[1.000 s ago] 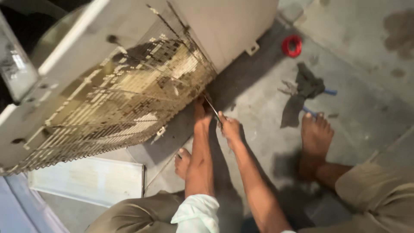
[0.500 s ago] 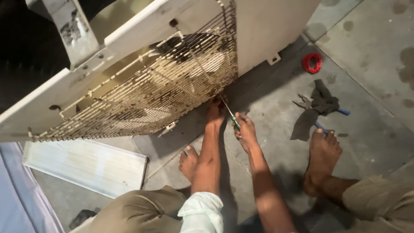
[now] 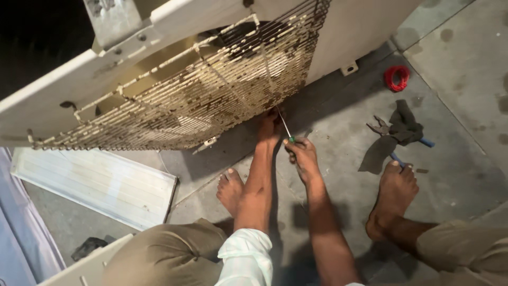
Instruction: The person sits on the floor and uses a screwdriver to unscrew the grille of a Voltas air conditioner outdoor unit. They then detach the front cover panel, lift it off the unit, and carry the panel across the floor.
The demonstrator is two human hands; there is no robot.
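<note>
Seen from the head camera, the right hand is clenched around the green handle of a slim screwdriver, angled up so its tip meets the lower corner of the rusty wire grille on the white metal cabinet, while the left hand reaches under that same corner, seemingly to steady it, though I cannot tell how its fingers lie. Within reach on the concrete floor lie blue-handled pliers under a dark rag, beside a red wire coil. A detached white panel lies flat to the left; no readable labels show.
</note>
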